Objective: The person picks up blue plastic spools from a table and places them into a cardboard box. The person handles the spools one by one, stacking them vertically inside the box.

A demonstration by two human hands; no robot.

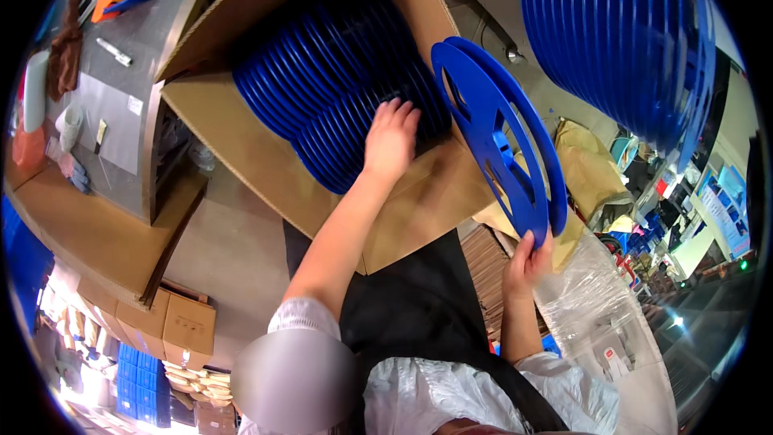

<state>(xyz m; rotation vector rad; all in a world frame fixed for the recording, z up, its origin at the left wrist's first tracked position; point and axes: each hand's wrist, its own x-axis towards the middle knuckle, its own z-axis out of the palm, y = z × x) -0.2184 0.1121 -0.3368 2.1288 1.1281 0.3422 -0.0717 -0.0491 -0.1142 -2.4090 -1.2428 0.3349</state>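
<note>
My left hand [390, 138] reaches into a large open cardboard box [241, 141] and its fingers curl over the rims of several blue plastic reels [322, 72] packed on edge inside. My right hand [528, 262] grips the lower rim of one empty blue reel [495, 133], holding it upright just outside the box's right wall. The reel's hub and spokes show through its flange.
A tall stack of blue reels [624, 32] stands at the upper right. A grey table [113, 89] with a marker, cloth and tape dispenser lies at left. Smaller cardboard boxes [181, 326] and blue crates [137, 387] sit on the floor; clear plastic wrap [600, 298] is at right.
</note>
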